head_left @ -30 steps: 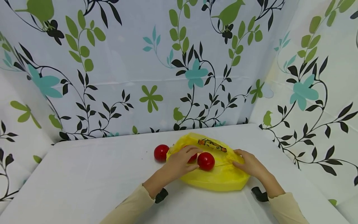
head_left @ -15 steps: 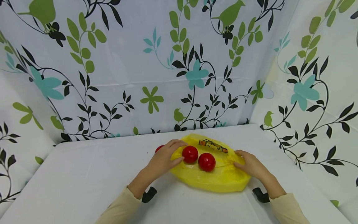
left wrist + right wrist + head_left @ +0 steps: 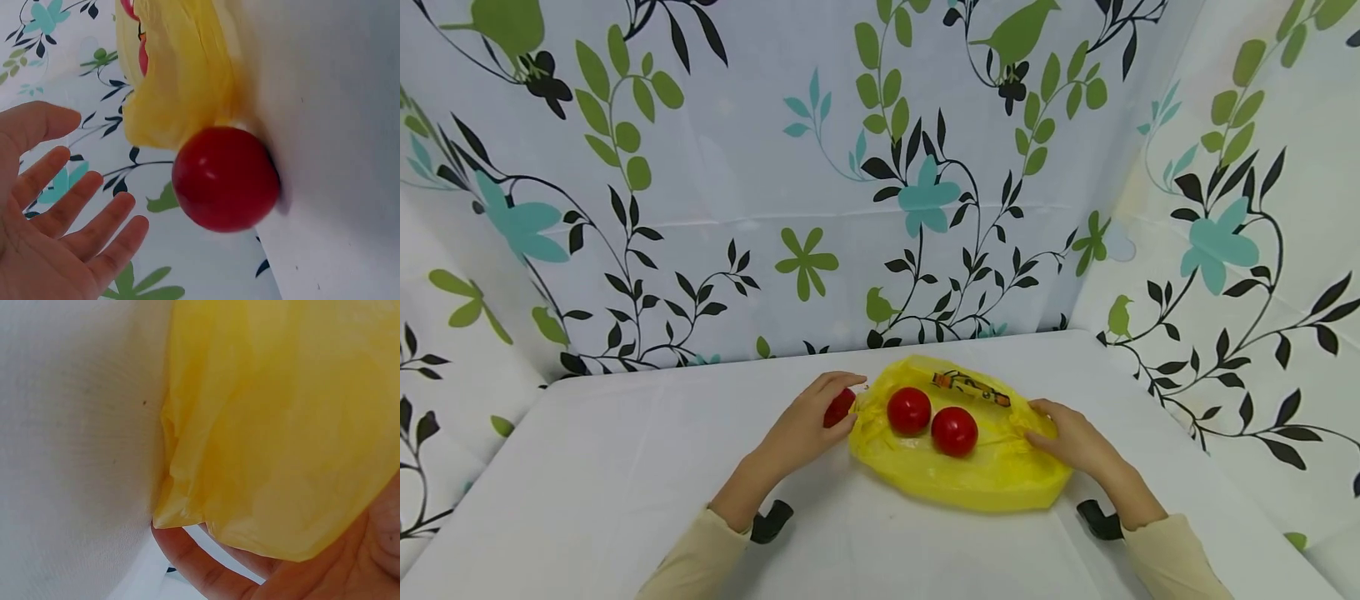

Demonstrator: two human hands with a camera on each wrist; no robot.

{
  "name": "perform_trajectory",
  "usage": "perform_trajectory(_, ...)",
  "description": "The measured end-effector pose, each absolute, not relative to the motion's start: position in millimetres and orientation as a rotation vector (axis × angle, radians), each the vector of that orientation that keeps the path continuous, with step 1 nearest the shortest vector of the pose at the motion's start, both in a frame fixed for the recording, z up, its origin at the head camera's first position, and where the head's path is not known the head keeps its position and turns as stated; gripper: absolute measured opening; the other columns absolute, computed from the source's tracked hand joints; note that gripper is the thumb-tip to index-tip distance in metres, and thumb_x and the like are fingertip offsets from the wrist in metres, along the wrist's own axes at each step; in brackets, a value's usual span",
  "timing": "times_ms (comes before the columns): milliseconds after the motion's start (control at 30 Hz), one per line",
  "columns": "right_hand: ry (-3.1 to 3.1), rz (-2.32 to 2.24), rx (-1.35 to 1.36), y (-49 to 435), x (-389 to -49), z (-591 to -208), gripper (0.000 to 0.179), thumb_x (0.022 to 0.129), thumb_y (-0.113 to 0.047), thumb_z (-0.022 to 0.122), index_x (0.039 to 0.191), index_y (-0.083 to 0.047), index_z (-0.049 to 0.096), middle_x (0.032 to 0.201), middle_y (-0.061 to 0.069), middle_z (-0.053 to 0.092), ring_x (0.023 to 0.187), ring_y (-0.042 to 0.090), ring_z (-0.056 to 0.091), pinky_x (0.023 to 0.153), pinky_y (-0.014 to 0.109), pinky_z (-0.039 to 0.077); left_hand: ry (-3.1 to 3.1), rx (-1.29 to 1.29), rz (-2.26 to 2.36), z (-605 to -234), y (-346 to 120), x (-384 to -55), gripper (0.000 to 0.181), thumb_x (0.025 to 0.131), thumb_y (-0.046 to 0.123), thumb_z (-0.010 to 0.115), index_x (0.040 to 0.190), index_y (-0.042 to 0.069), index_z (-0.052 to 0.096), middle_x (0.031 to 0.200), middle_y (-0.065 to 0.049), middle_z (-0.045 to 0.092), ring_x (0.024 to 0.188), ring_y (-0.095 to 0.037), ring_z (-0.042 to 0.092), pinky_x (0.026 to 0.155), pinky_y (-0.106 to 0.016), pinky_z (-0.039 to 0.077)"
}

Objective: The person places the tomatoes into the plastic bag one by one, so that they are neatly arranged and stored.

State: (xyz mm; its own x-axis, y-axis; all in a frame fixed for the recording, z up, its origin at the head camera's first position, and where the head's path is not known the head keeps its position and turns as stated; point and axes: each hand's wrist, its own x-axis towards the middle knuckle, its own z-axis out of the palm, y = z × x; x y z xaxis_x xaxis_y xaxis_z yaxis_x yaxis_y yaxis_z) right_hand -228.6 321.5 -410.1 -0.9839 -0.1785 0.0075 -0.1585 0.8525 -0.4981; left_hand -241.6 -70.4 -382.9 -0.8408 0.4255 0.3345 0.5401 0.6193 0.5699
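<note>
A yellow plastic bag [image 3: 977, 487] lies on the table with its mouth spread wide. Two glossy red balls, one on the left [image 3: 909, 411] and one on the right [image 3: 954, 431], rest inside it. Just outside the bag's left end sits a third red ball [image 3: 226, 178], partly covered by my left hand [image 3: 805, 425] in the head view. The left wrist view shows that hand's fingers spread and apart from this ball. My right hand [image 3: 1078, 437] pinches the bag's right edge between thumb and fingers; in the right wrist view, the bag hides part of the fingers.
The white table [image 3: 647, 475] stretches away to the left and front. Behind it hangs a leaf-and-bird patterned curtain [image 3: 715, 192], which also closes off both sides. Black wrist devices, left [image 3: 771, 522] and right [image 3: 1099, 521], sit under the forearms.
My left hand has moved left from over the bag to the ball outside it, uncovering the left ball inside. The right hand stays on the bag's edge.
</note>
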Motion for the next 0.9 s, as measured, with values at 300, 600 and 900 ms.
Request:
perform_trajectory(300, 2.999, -0.812, -0.287, 323.0, -228.0, -411.1, 0.051, 0.093, -0.019, 0.065, 0.132, 0.010, 0.050, 0.133, 0.032, 0.052, 0.125, 0.051, 0.045, 0.103, 0.064, 0.037, -2.724, -0.780, -0.995, -393.8, -85.8, -252.9, 0.056, 0.087, 0.014, 0.074, 0.138, 0.013, 0.052, 0.140, -0.009, 0.050, 0.128, -0.030, 0.049, 0.100, -0.046, 0.048)
perform_trajectory(600, 2.991, -0.811, -0.265, 323.2, -229.7, -413.2, 0.051, 0.093, -0.019, 0.065, 0.132, 0.010, 0.050, 0.133, 0.032, 0.052, 0.125, 0.050, 0.046, 0.104, 0.063, 0.037, -2.817, -0.719, -1.150, -408.8, -92.9, -269.1, 0.058, 0.088, 0.014, 0.072, 0.141, 0.012, 0.048, 0.144, -0.014, 0.044, 0.132, -0.035, 0.044, 0.103, -0.051, 0.045)
perform_trajectory(900, 3.001, -0.792, -0.288, 322.7, -229.5, -409.8, 0.052, 0.093, -0.021, 0.066, 0.132, 0.010, 0.050, 0.132, 0.032, 0.052, 0.124, 0.050, 0.046, 0.102, 0.063, 0.038, -2.824, -0.773, -1.190, -419.6, -94.4, -280.8, 0.062, 0.085, 0.013, 0.076, 0.140, 0.006, 0.047, 0.142, -0.019, 0.043, 0.129, -0.039, 0.044, 0.102, -0.053, 0.045)
